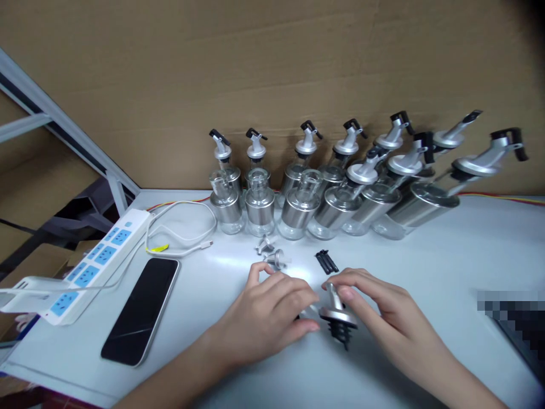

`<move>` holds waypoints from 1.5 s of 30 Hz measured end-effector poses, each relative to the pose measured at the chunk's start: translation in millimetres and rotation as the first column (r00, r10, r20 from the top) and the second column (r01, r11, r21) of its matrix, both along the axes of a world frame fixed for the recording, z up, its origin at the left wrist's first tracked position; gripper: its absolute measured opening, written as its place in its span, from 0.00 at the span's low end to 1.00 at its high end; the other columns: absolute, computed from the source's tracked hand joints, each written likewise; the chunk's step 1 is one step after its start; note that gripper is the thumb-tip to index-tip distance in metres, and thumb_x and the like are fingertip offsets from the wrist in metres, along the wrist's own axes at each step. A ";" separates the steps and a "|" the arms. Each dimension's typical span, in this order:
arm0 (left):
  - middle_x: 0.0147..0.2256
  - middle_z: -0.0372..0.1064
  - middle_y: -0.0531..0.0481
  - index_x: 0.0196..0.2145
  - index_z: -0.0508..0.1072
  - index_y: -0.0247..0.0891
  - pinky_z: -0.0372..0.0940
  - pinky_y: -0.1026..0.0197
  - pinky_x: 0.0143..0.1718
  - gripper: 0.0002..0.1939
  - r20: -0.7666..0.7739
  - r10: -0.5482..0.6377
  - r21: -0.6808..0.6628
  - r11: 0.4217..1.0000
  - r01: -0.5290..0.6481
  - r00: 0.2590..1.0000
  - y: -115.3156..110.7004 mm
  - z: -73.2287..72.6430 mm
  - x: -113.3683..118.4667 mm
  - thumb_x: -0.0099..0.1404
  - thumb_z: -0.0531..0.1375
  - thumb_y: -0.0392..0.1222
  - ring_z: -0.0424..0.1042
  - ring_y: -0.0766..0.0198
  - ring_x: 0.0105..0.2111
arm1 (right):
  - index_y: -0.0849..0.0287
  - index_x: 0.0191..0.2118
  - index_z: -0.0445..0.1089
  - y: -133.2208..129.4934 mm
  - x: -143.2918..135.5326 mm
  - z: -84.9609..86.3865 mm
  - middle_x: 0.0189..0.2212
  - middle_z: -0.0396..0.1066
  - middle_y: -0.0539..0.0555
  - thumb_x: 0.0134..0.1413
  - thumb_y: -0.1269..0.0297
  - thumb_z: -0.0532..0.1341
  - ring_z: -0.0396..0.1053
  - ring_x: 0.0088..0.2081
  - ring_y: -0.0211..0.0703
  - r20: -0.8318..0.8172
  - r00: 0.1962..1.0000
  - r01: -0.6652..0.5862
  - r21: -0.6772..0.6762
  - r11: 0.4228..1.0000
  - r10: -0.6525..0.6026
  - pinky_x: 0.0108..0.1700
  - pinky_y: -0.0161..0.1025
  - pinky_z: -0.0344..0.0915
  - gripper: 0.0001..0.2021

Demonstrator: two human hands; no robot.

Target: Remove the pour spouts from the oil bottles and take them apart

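Note:
My right hand [383,309] pinches a silver bottle pourer [334,298] by its spout, with the black ribbed stopper pointing down over the table. Close on its left is my left hand [276,312], fingers curled and thumb bent toward them. A pale, clear bit shows between that thumb and the fingers, too covered to name. Just beyond my left fingers lie two silver pourer tops [276,259]. Several small black levers [326,262] rest together on the table beyond my right fingertips.
Behind stand glass-and-steel bottles, several with pourers [351,139], and three in front with bare necks [259,196]. On the left are a phone [141,311], a white power strip [100,264] and a white cable [193,249]. A cardboard wall [272,68] rises behind. A dark object [517,329] sits far right.

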State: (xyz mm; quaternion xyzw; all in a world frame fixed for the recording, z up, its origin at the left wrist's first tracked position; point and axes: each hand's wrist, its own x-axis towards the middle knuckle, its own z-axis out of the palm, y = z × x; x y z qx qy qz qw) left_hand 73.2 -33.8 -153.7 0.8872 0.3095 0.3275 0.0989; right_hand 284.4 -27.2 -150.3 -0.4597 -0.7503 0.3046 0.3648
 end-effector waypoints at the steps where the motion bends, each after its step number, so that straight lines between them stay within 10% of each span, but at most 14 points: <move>1: 0.40 0.73 0.51 0.46 0.64 0.37 0.53 0.58 0.47 0.09 -0.015 0.001 0.010 1.000 -0.001 1.000 0.0 -1.4 -0.1 0.74 0.49 0.43 0.71 0.67 0.38 | 0.53 0.32 0.73 -0.5 -1.3 -0.1 0.26 0.73 0.48 0.61 0.62 0.56 0.71 0.29 0.39 0.009 1.000 -0.002 -0.023 1.000 0.002 0.32 0.33 0.66 0.09; 11: 0.40 0.70 0.49 0.46 0.66 0.39 0.57 0.58 0.45 0.09 -0.067 0.052 0.163 0.986 -0.040 0.996 -0.5 -9.1 4.4 0.72 0.52 0.44 0.68 0.63 0.43 | 0.54 0.36 0.74 -5.0 -10.7 0.8 0.30 0.76 0.51 0.62 0.56 0.54 0.73 0.34 0.42 -0.043 0.999 -0.001 -0.282 0.959 -0.011 0.36 0.34 0.68 0.14; 19: 0.37 0.73 0.47 0.41 0.64 0.34 0.58 0.57 0.43 0.11 0.017 0.094 0.053 0.994 -0.094 0.995 2.5 -9.7 1.6 0.72 0.52 0.47 0.71 0.63 0.37 | 0.55 0.36 0.71 -13.5 -11.1 1.8 0.29 0.74 0.50 0.51 0.60 0.65 0.72 0.29 0.40 -0.028 0.999 0.033 -0.060 0.998 -0.035 0.29 0.33 0.69 0.07; 36: 0.42 0.73 0.45 0.49 0.64 0.34 0.62 0.59 0.48 0.16 0.020 -0.068 -0.019 0.997 0.069 0.997 5.7 -5.8 1.3 0.73 0.49 0.48 0.70 0.62 0.44 | 0.57 0.32 0.68 -14.8 -16.2 -1.5 0.27 0.72 0.50 0.50 0.68 0.61 0.70 0.29 0.39 -0.160 0.987 -0.053 -0.183 0.982 0.024 0.31 0.34 0.69 0.02; 45: 0.37 0.73 0.47 0.44 0.67 0.33 0.58 0.57 0.48 0.19 0.108 -0.018 -0.172 0.984 0.037 0.994 2.4 0.5 2.5 0.70 0.53 0.54 0.68 0.61 0.39 | 0.55 0.35 0.67 -19.7 -18.6 -1.9 0.30 0.73 0.51 0.52 0.71 0.59 0.71 0.31 0.40 -0.086 0.996 -0.015 0.019 1.000 0.016 0.33 0.35 0.69 0.05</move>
